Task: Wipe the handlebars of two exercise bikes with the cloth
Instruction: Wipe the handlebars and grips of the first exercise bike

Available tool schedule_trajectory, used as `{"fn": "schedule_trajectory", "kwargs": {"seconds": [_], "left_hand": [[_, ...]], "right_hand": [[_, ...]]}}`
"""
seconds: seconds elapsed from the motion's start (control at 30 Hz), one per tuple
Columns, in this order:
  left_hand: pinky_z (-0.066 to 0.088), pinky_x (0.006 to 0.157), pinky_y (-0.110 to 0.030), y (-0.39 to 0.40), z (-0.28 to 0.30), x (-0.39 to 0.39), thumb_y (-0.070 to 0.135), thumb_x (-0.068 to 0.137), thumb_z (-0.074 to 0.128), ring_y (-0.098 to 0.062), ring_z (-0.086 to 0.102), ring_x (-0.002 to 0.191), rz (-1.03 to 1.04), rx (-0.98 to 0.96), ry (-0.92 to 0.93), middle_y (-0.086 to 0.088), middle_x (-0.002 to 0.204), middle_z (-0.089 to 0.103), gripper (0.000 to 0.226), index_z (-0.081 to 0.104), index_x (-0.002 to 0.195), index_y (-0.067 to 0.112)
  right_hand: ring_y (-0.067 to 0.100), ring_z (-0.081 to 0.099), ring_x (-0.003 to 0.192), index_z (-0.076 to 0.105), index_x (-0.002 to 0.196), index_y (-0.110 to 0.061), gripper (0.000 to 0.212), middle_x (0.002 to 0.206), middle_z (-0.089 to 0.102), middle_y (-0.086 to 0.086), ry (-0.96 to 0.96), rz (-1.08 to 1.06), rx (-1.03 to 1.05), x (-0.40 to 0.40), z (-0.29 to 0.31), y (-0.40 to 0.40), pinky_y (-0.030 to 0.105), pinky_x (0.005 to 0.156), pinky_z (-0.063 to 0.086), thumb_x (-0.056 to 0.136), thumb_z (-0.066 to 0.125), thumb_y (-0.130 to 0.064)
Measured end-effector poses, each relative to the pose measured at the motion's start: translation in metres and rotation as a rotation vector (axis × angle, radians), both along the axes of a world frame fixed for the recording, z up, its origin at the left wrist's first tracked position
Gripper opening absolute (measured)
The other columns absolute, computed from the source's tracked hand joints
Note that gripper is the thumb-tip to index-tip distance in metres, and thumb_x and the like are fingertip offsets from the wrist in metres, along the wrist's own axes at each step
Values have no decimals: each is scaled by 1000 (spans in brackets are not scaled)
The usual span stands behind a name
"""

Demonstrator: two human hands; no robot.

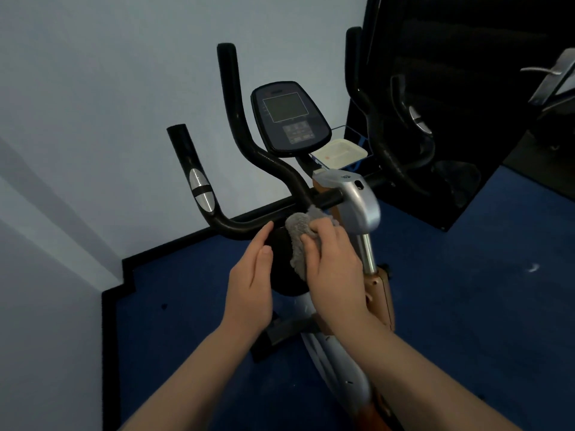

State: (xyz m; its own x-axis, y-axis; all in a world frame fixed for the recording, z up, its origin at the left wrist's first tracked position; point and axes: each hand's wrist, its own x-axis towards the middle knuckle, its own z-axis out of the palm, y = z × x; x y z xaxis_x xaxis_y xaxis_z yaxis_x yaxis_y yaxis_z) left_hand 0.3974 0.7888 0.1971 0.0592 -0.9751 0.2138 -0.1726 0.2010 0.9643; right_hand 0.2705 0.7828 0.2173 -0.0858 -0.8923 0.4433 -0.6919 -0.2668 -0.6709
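While the right hand (pixel 334 262) grips a fluffy grey cloth (pixel 298 241) | against the black curved tubular handlebar (pixel 249 223) | left hand (pixel 252 275) flat-fingered, fingertips touching the bar

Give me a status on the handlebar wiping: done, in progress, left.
Done: nothing shows as finished; no bar looks visibly cleaner than another. In progress: the right hand holds the grey cloth by the centre of the near bike's handlebar, while the left hand sits open beside it. Left: the upright bar ends, the right-side bars, and the second bike, barely in view at the far right.
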Motion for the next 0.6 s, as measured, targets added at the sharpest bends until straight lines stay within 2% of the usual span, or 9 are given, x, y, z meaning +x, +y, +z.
{"fn": "schedule_trajectory", "kwargs": {"seconds": [0.2, 0.33, 0.43, 0.53, 0.6], "left_hand": [[38, 93, -6, -3, -2, 11, 20, 103, 32, 8, 49, 121, -163, 20, 46, 22, 130, 53, 40, 40, 141, 25], [36, 93, -3, -6, -4, 16, 27, 101, 32, 9, 46, 123, -235, -8, 41, 34, 127, 52, 42, 38, 142, 27], [37, 92, -3, -8, -7, 19, 31, 99, 33, 9, 46, 123, -272, 1, 39, 37, 128, 51, 44, 36, 143, 31], [36, 91, -1, -13, -8, 26, 35, 98, 36, 13, 43, 123, -335, 14, 28, 42, 128, 47, 44, 34, 142, 37], [34, 91, 1, -15, -8, 30, 36, 99, 36, 15, 41, 124, -371, 27, 36, 44, 128, 45, 45, 31, 143, 38]], "right_hand": [[16, 57, 86, 52, 106, -17, 10, 100, 57, 2, -175, -189, 3, 20, -13, 11, 40, 72, 51, 98, 47, -20], [10, 55, 77, 49, 106, -25, 10, 97, 58, -1, -257, -313, -15, 36, -17, 13, 34, 66, 49, 99, 43, -28], [5, 51, 77, 48, 103, -25, 6, 96, 56, -2, -297, -322, -4, 37, -18, 9, 29, 65, 47, 99, 43, -27], [7, 52, 82, 53, 99, -18, 6, 95, 56, 0, -234, -238, 24, 27, -12, 8, 23, 69, 43, 98, 47, -19], [14, 52, 90, 59, 98, -14, 7, 98, 58, 2, -50, -236, -18, 22, -4, 5, 21, 73, 39, 95, 52, -13]]}}
